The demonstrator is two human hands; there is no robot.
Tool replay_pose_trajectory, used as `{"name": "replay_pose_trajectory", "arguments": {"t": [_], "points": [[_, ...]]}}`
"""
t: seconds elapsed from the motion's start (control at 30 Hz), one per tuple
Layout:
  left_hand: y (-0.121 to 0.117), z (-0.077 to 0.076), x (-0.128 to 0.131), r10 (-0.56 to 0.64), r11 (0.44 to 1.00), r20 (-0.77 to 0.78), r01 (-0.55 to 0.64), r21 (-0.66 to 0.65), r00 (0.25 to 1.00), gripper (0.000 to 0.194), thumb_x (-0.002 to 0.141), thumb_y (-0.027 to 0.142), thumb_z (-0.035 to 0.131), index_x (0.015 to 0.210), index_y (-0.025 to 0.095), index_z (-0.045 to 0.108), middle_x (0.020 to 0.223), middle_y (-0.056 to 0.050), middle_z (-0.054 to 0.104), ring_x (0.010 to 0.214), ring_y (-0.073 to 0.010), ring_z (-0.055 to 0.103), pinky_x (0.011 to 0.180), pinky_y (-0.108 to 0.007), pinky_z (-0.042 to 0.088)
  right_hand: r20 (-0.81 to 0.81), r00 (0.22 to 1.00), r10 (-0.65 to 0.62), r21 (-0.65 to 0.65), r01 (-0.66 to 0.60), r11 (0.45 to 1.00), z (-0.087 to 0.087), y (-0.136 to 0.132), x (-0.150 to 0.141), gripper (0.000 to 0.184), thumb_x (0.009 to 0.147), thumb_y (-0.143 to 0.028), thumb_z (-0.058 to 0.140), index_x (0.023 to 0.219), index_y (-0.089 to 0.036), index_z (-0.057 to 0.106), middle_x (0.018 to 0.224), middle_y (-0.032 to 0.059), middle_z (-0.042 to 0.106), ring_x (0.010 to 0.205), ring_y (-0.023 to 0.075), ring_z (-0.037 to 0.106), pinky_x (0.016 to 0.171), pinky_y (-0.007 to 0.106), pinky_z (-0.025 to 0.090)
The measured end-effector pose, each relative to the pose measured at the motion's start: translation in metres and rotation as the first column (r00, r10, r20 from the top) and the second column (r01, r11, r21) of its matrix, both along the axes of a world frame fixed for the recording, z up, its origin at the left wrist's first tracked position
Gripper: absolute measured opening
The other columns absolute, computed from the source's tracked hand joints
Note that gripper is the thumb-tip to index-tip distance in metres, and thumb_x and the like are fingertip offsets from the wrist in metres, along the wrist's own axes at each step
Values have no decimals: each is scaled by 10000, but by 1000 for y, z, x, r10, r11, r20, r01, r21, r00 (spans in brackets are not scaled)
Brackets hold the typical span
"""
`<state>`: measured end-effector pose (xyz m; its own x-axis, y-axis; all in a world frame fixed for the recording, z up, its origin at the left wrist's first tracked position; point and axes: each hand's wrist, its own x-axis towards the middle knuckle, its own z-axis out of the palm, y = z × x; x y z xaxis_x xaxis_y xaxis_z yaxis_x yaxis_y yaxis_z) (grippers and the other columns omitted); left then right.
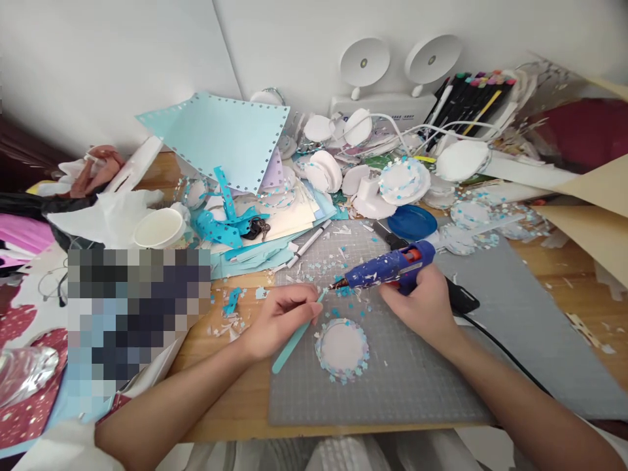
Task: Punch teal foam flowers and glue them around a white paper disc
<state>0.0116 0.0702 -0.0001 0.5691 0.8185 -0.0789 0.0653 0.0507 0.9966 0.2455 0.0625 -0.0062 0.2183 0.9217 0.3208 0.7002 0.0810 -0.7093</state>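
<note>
A: Where is the left hand point(289, 317), and what do its fingers do?

B: It is over the grey gridded cutting mat point(392, 396), thumb and fingers pinched around a slim mint-green tweezer-like stick point(290, 348), which slants with its wide end toward the person

A: And the right hand point(424, 311)?

B: It grasps the handle of a blue plastic glue gun point(385, 269) with a red trigger; whether a finger presses that, I cannot tell. The metal nozzle points left, just beside the stick's upper tip; anything pinched there is too small to make out

A: Where is the round white disc edged with small blue and white stars point(342, 350)?

B: Flat on the mat, between the two forearms, with neither hand touching it

A: What lies beyond?

B: Scattered turquoise star cut-outs point(338, 311), a slim white pen point(309, 243) and a round dark-blue plastic lid point(412, 224)
</note>
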Motion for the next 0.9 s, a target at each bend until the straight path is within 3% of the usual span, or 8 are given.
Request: {"name": "replay_pose_trajectory", "arguments": {"t": [0.9], "points": [[0,0,1,-11,1000,34,10,14,999,338,876,290,540,576,137,519,622,0,457,639,-125,428,611,-254,310,57,998,-12,-35,14,999,0,0,-1,156,602,-322,557,619,-229,433,481,-37,450,432,139,433,453,276,391]]}}
